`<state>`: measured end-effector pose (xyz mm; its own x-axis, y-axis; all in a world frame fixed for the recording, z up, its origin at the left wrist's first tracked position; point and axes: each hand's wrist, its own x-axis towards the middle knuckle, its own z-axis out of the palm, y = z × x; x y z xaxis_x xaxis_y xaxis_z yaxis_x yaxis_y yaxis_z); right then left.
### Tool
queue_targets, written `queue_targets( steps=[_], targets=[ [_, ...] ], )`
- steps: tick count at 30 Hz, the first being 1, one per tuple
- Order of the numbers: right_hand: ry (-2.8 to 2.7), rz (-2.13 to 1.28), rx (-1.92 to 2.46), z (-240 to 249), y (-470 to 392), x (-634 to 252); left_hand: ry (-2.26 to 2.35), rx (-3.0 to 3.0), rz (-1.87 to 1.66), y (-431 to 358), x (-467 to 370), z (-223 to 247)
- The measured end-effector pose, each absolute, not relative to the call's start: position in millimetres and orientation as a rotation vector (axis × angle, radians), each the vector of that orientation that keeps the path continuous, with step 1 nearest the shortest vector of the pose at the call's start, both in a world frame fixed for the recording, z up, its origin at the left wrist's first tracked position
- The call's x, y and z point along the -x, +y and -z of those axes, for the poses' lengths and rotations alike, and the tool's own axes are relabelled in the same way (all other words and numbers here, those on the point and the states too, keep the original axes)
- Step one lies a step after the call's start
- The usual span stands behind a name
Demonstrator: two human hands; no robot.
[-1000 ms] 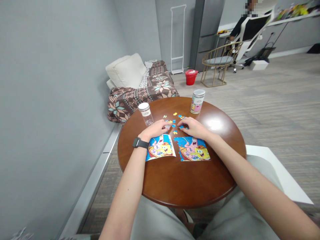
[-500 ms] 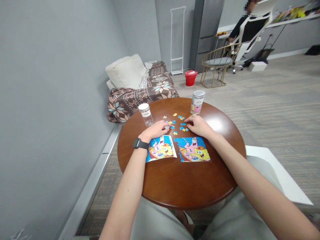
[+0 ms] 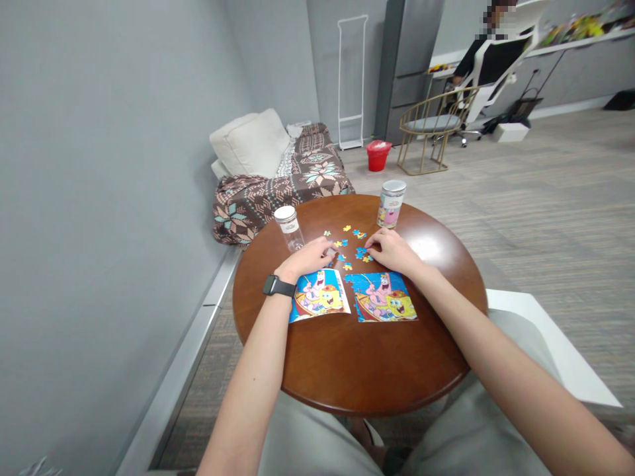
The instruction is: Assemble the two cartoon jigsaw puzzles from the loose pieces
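Observation:
My left hand (image 3: 313, 258), with a dark watch on its wrist, rests on the table just above a printed picture sheet (image 3: 321, 296). Its thumb and fingers are apart beside small loose jigsaw pieces (image 3: 340, 258). Across from it, my right hand (image 3: 393, 251) lies palm down with parted fingers, its tips at a cluster of blue pieces (image 3: 362, 252). The partly assembled jigsaw puzzle (image 3: 385, 297) lies below that hand, showing the same cartoon picture as the sheet. What is under my palms is hidden.
A clear jar (image 3: 292, 231) with a white lid stands at the left on the round wooden table (image 3: 342, 363). A labelled jar (image 3: 391, 205) is at the back right. Beyond are a covered sofa (image 3: 307, 162), a red bin (image 3: 378, 156) and a seated person.
My right fingers have shifted slightly left and down. Blue pieces at their tips now sit closer together. My left hand has barely moved.

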<state>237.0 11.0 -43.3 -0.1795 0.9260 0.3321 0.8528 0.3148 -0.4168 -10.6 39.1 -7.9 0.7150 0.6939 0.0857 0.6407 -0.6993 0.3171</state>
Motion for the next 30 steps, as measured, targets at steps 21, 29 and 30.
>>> queue_targets(
  steps=[21, 29, 30],
  targets=[
    [-2.045, -0.244, 1.456, 36, 9, -235, 1.081, -2.766, -0.332, 41, -12, 25],
    [-2.343, -0.73, 1.039, 16, -11, -227, 1.237, -2.718, -0.463, 35, -20, 18],
    [-2.368, -0.735, 1.029, 15, -13, -225, 1.248, -2.7, -0.464, 34, -21, 18]
  ],
)
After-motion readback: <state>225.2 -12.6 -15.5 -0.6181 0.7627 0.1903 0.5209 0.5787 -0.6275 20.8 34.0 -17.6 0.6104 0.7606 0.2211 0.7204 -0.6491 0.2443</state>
